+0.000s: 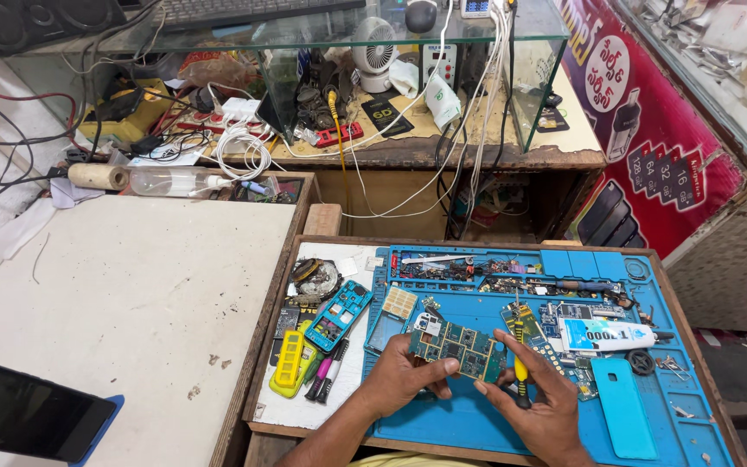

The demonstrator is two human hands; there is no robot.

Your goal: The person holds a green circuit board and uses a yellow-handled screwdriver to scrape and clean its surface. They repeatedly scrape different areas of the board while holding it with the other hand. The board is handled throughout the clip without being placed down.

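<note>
The green printed circuit board studded with small metal shields is held just above the blue silicone repair mat, near its front edge, on the wooden tray-topped desk. The left hand pinches the board's left edge between thumb and fingers, closed on it. The right hand touches the board's right end with its fingertips while it grips a slim yellow-and-black screwdriver, the shaft standing nearly upright behind the board.

A board like that looks light and stiff, but thin and easily harmed: it would flex or crack under a twist, and the soldered parts on its face would not like pressure. The bare edges, where the left hand has it, seem the fair place to hold it. The screwdriver's smooth handle looks slippery when shared with a second job.

Much is hard to read. The board's underside is hidden, and the right palm covers the screwdriver's lower end. Whether the driver tip touches anything I cannot tell; it is lost among the loose parts on the mat. The small pieces in the mat's upper compartments blur together. A turquoise phone frame lies on a white sheet to the left, a flat blue back cover to the right, and a dark-screened phone is cut off at the left edge.
</note>
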